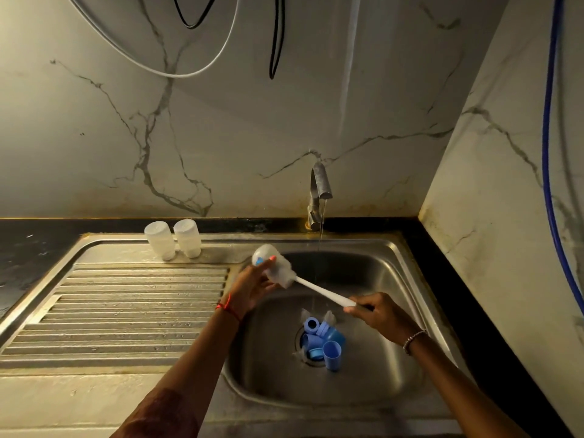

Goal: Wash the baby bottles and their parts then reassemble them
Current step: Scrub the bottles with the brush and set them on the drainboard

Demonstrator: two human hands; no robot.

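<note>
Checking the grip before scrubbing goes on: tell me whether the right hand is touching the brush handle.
Touching. The head view shows the right hand with its fingers curled round the end of the white brush handle.

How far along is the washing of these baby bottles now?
Done, it seems: two bottles stand upside down at the back of the drainboard. In hand: the left hand holds a third bottle while the right hand holds a brush pushed inside it, near the running tap. Left: the blue parts lying in the sink, then all reassembly.
</note>
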